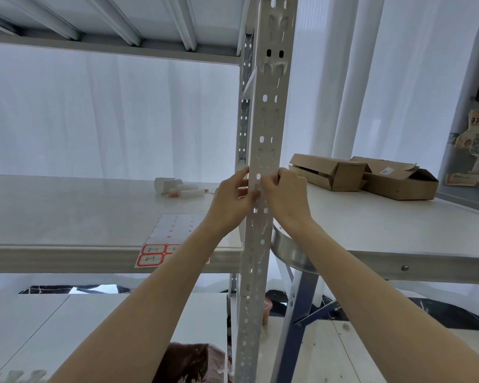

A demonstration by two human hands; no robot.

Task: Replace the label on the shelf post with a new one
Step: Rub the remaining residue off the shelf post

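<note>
I see both hands at the upright post point(263, 161) — left hand point(233, 201) bracing, right hand point(284, 196) nearer, fingers point(266, 186) pinching something I can't make out.

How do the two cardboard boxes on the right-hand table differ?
The nearer cardboard box is smaller and bears no visible label; the farther cardboard box is longer, carries a small white sticker, and its right end flap gapes open. Both are brown, lie flat and touch.
</note>
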